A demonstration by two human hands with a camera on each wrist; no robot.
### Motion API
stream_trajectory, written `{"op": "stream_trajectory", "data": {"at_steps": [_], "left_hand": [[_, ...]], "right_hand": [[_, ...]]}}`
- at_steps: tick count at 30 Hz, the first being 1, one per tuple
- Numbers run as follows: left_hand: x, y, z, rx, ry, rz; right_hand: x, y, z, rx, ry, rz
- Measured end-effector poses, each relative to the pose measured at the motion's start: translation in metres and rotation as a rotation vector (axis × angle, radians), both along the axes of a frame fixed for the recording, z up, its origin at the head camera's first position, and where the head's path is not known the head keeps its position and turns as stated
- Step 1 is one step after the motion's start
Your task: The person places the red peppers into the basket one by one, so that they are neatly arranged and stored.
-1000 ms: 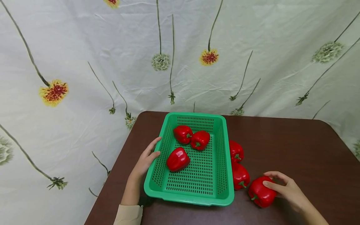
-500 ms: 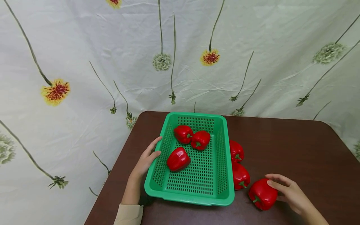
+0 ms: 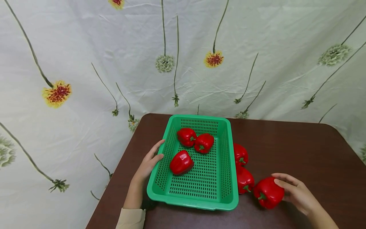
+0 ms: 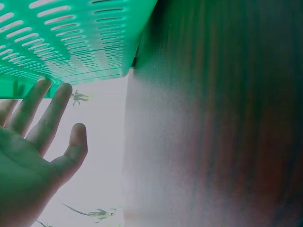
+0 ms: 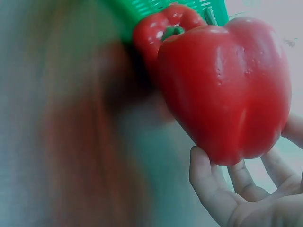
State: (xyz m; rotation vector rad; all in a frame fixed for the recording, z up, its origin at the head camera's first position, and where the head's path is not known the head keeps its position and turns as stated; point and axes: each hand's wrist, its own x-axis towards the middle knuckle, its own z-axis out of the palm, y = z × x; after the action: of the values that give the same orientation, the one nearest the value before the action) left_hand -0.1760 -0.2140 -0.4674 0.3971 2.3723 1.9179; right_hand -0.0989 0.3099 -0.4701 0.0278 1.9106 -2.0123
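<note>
And here at the lower right of the head view, the right hand (image 3: 298, 194) has its fingers curled on a red pepper (image 3: 269, 193), thumb on the upper side, green stem pointing to the lower left. The right wrist view shows those fingertips pressed to the pepper's lower end; whether it sits on the table (image 3: 300, 149) or just above, I can't tell.

Just to its left comes a second pepper (image 3: 245, 180), and above that a third pepper (image 3: 240, 154), both tucked close against the right side of the green basket (image 3: 194, 205), the rim hiding part of each.

Over to the left, the left hand (image 3: 147, 163) has its fingers extended and relaxed, tips at the basket's left rim, palm spread in the left wrist view; a beige sleeve (image 3: 131, 218) shows at the bottom edge.

Inside the basket, it's three peppers: a pair at the top, one pepper (image 3: 186, 137) right up against its neighbour (image 3: 204, 143), and a lone pepper (image 3: 181, 162) lying lower, towards the left wall. Filling the top of the frame, a pale flowered cloth (image 3: 128, 38) hangs behind the table.
</note>
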Motion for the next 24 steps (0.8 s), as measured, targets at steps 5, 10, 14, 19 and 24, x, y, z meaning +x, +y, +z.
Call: {"op": "stream_trajectory", "data": {"at_steps": [5,10,14,19,24], "left_hand": [[0.001,-0.001,0.000,0.003,-0.004,0.004],[0.000,-0.001,-0.001,0.011,-0.003,-0.005],[0.001,0.000,-0.001,0.011,-0.007,-0.002],[0.001,0.001,0.000,0.009,-0.001,0.000],[0.001,0.001,0.000,0.014,0.006,-0.004]], "right_hand": [[-0.008,-0.006,0.012,-0.024,0.047,0.004],[-0.016,-0.010,0.025,-0.024,0.070,0.022],[-0.021,-0.014,0.034,-0.033,0.089,0.037],[-0.030,-0.023,0.044,-0.051,0.117,0.053],[-0.039,-0.035,0.056,-0.030,0.143,0.063]]}}
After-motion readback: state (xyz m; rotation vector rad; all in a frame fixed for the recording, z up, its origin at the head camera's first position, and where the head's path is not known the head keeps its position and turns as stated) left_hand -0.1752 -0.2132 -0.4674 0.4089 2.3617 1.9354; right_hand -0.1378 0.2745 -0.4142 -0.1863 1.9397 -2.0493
